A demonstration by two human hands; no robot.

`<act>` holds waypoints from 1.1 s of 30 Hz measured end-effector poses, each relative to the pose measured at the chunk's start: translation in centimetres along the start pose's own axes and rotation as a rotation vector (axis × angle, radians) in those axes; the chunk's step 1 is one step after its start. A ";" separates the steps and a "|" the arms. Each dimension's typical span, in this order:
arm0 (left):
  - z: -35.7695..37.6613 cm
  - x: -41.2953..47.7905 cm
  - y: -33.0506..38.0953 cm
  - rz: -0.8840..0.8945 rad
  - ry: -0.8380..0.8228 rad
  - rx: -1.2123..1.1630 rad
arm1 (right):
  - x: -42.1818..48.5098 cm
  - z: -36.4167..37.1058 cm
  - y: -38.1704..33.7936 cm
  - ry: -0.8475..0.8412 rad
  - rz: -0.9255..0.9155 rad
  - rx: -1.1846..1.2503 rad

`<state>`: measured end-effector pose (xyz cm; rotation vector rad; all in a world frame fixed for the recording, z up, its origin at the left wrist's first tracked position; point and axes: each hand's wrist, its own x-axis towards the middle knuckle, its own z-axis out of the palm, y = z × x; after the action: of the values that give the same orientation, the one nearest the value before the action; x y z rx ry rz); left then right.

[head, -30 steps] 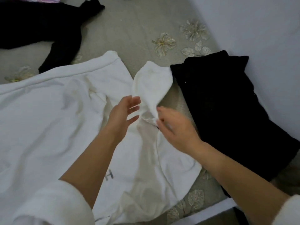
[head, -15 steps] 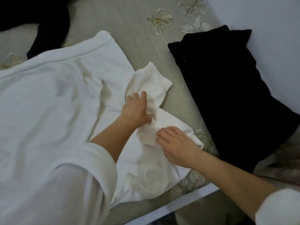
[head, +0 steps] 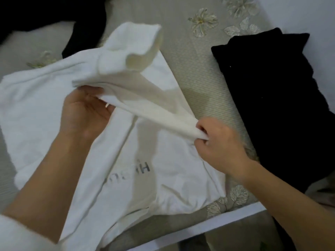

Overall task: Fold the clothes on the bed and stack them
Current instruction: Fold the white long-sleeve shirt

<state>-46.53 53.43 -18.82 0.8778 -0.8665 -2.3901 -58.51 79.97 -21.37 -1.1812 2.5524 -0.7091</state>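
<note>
White shirt [head: 54,115] lies spread face up on the bed [head: 190,69], lettering [head: 143,167] visible on the chest. Half a second earlier its sleeve [head: 145,98] sat bunched on the cover at the shirt's right edge, the left hand clamped on it from above and the right hand pressed flat at its root. The sleeve is now raised clear of the bed and drawn taut across the body toward the left. Left hand [head: 85,113] is turned palm up and grips the sleeve near mid-length, fingertips partly hidden under the cloth. Right hand [head: 219,144] has gone from pressing to pinching, thumb and curled fingers closed on the fabric where sleeve meets shoulder. The cuff [head: 137,46] hangs open beyond the left hand, above the shirt's upper edge. A folded black pile [head: 272,105] sits well apart to the right, by the wall [head: 308,15]; a loose black garment [head: 81,38] lies at upper left, unfolded. Assessment: the sleeve fold is under way, not complete; the sleeve needs laying flat across the chest, with the pinch point serving as the hinge. The far sleeve cannot be seen. Task is judged early to middle: one item apparently stacked, this shirt in hand, at least one garment outstanding.
</note>
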 end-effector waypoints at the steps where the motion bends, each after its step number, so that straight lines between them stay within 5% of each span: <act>1: -1.6 -0.6 1.0 0.020 0.044 -0.040 | -0.2 0.4 -1.6 -0.103 -0.070 0.027; 4: -6.9 -1.5 1.0 -0.070 0.381 -0.045 | -1.9 3.3 -5.0 -0.632 -0.150 0.088; 6: -10.1 -2.0 -0.1 -0.249 0.579 0.031 | -2.9 5.7 -5.7 -0.820 -0.175 0.014; 11: -14.0 -1.8 -2.1 -0.321 0.643 0.212 | -2.5 7.7 -4.0 -0.664 0.034 0.071; 16: -12.8 -2.9 -3.4 -0.333 0.704 0.338 | -0.3 6.6 -1.0 -0.319 0.263 0.063; 22: -8.0 -10.3 -10.2 -0.699 0.186 0.733 | -1.3 6.4 1.7 -0.151 0.612 0.077; 26: -6.6 -14.7 -15.6 -0.609 -0.330 1.148 | -4.2 7.3 1.9 -0.322 0.728 0.235; 30: -5.9 -17.8 -18.3 -0.632 -0.839 1.346 | -5.5 6.9 2.7 -0.043 0.849 0.258; 33: -6.5 -18.9 -19.1 -0.659 -0.999 1.466 | -6.1 7.1 2.9 -0.101 0.869 0.184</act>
<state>-32.45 75.35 -28.07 0.2042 -3.3419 -2.3154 -53.62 83.91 -28.85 0.0036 2.4827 -0.6046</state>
